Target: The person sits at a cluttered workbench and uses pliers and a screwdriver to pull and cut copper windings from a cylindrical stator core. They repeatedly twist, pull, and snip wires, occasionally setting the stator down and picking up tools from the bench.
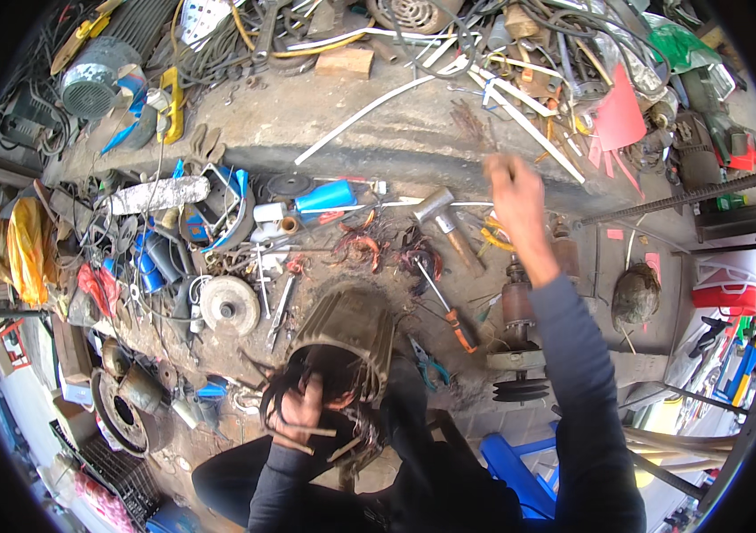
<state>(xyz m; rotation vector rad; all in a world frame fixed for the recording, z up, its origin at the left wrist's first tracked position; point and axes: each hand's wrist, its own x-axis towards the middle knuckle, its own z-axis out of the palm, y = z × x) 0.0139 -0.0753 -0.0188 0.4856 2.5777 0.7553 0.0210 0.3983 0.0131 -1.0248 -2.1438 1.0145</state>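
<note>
A ribbed, dirty motor housing (pixel 347 324) stands between my legs, its open mouth toward me. Stiff dark strips and wire ends (pixel 273 391) stick out around that mouth. My left hand (pixel 300 411) is at the lower left rim, fingers bent over the edge among the strips. Far forward and to the right, my right hand (pixel 516 188) reaches over the edge of a concrete ledge (pixel 378 111). Its fingers look curled but are smeared by motion. Just beyond its fingertips is a blurred wisp of thin brownish strands (pixel 474 123); whether they touch the hand is unclear.
A hammer (pixel 438 210), a screwdriver (pixel 460 329), pliers (pixel 430 362) and tangled copper wire (pixel 362 245) lie beyond the housing. A rotor with a pulley (pixel 517 306) stands beneath my right forearm. A round end cover (pixel 229 304) lies left. Scrap cables and white strips (pixel 529 129) crowd the ledge.
</note>
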